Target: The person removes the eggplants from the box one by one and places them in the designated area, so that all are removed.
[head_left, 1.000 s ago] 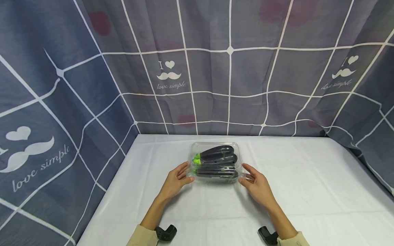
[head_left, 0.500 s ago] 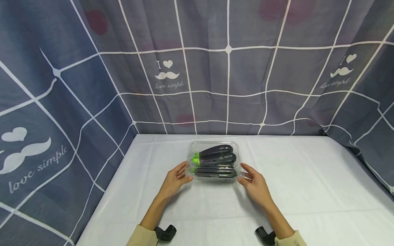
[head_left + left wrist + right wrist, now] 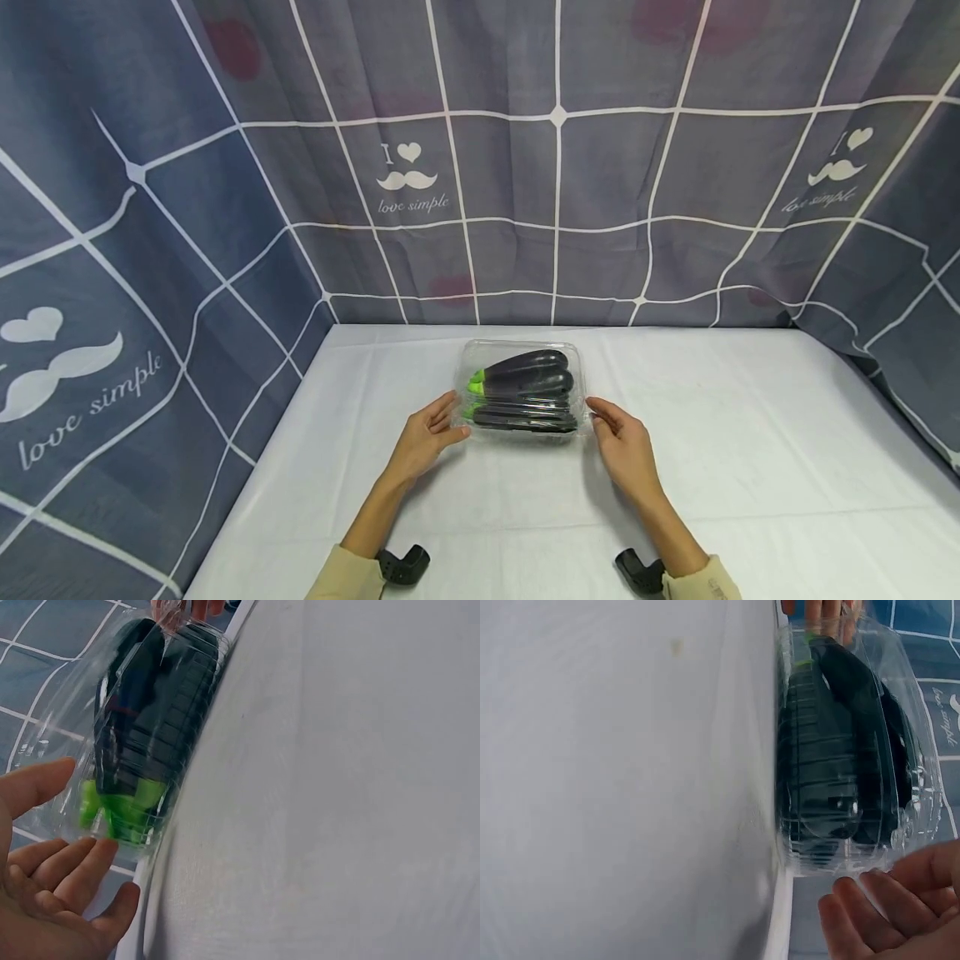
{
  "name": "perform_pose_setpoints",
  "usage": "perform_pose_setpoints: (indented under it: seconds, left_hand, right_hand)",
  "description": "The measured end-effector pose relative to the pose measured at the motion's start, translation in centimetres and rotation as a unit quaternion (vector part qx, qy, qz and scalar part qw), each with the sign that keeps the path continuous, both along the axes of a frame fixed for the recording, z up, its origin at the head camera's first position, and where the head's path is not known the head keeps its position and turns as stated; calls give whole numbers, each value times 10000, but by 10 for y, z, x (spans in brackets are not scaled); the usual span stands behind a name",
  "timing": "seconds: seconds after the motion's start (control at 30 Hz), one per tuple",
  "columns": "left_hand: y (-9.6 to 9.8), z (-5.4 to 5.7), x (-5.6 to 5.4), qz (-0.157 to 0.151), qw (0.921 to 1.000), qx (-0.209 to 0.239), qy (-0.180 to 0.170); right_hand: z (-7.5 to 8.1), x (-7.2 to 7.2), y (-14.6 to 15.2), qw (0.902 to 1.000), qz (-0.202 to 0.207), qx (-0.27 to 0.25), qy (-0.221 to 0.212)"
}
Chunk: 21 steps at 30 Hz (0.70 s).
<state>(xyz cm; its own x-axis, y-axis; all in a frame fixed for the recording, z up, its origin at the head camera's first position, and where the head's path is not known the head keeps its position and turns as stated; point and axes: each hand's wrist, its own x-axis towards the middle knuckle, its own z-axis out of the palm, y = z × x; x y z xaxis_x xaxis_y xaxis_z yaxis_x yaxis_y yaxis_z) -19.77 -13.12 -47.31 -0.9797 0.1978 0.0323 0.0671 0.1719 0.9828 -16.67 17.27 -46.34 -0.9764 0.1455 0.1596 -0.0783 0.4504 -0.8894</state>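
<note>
Clear plastic box (image 3: 468, 358), with dark eggplants (image 3: 527, 379) inside, sits on the tabletop (image 3: 750, 433) near its far edge, a little left of that edge's middle, between your left hand (image 3: 425, 433) and your right hand (image 3: 624, 446). Only your head view shows that whole layout, with the patterned curtain (image 3: 510, 167) behind the far edge. Your left wrist view brings out the green stem ends, which face your left hand; your right wrist view shows the rounded ends facing your right hand, and the ribs in the plastic. There you also see your fingers straight and relaxed on both sides, the left ones spread wide, the right ones lying narrowly side by side, none curled round the box. Half a second ago your right thumb reached to the box's near right corner; now it has drawn back from there, while the box and your left hand lie almost as they did. You can't tell whether your fingertips touch the plastic. Glare and overlap hide how many eggplants there are, and the bottom of your head view cuts off your sleeves (image 3: 348, 575).
</note>
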Motion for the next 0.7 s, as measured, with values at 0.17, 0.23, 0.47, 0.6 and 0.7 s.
perform_pose_setpoints:
  seconds: [0.17,0.23,0.47,0.6,0.7]
  left_hand:
    - [-2,-1,-1,-68,10000,-39,16]
    - [-2,0,-1,-90,10000,14,9]
    - [-1,-1,0,-173,9997,164,52]
    - [-1,-2,-1,-154,9998,93,-8]
    - [-1,-2,0,-148,9999,79,-14]
  right_hand:
    - [-2,-2,3,9995,84,-300,2]
    - [-2,-2,3,9993,169,-333,21]
    - [1,-1,2,9989,286,-369,19]
    - [3,0,1,9985,276,-442,-138]
    - [4,1,1,9983,294,-481,-172]
